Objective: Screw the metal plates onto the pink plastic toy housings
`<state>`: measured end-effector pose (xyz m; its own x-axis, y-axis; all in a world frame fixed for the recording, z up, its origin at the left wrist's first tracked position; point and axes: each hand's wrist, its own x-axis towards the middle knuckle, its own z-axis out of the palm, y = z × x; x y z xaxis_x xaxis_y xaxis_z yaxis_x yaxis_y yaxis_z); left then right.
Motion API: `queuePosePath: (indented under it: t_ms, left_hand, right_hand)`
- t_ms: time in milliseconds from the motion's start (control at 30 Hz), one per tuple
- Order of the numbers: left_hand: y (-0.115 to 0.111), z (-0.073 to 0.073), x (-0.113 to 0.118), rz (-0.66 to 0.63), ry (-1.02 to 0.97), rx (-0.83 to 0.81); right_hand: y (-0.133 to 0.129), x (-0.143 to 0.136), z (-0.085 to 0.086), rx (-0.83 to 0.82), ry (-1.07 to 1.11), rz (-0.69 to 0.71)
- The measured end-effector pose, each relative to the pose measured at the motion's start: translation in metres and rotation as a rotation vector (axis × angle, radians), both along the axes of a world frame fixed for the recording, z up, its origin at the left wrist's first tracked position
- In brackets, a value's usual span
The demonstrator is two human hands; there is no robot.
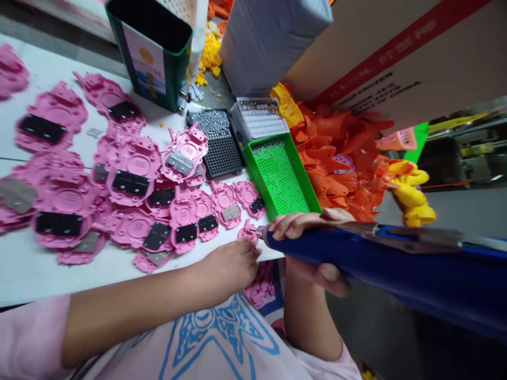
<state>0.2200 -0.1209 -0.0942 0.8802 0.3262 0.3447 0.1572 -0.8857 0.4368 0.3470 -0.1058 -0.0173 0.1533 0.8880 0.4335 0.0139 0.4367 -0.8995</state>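
Note:
My right hand (304,248) is wrapped round a blue electric screwdriver (380,258), whose long body runs off to the right. Its metal tip points left and meets a small pink plastic part (246,231) near the table's edge; whether it sits in a screw is too small to tell. Curled over that part, my left hand (235,264) holds it down and hides most of it. Beyond it lie several pink plastic housings (134,163), some stacked, with black or grey plates screwed on.
A green screw tray (283,177), a black screw tray (217,142) and a white tray (261,119) stand ahead. A dark green bin (158,58) is behind them. Orange plastic pieces (336,163) and a large cardboard box (396,58) fill the right. Pink parts (261,285) lie below the edge.

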Motion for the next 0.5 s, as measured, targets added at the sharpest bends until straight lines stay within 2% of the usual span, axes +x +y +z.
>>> queuePosePath:
  t_ms: [133, 300, 400, 500]
  left_hand:
    - [-0.002, 0.009, -0.009, 0.016, 0.065, 0.058]
    - [-0.016, 0.008, -0.020, 0.179, 0.086, 0.171]
    - [-0.020, 0.010, -0.027, 0.236, 0.108, 0.192]
    - [-0.018, 0.016, -0.032, 0.190, 0.162, 0.139]
  right_hand:
    - [0.001, 0.008, -0.004, -0.079, 0.075, 0.007]
    - [-0.003, 0.013, -0.005, -0.060, 0.177, -0.108]
    - [-0.012, 0.011, 0.003, -0.047, 0.212, -0.190]
    - [-0.026, 0.009, 0.019, -0.056, 0.256, -0.286]
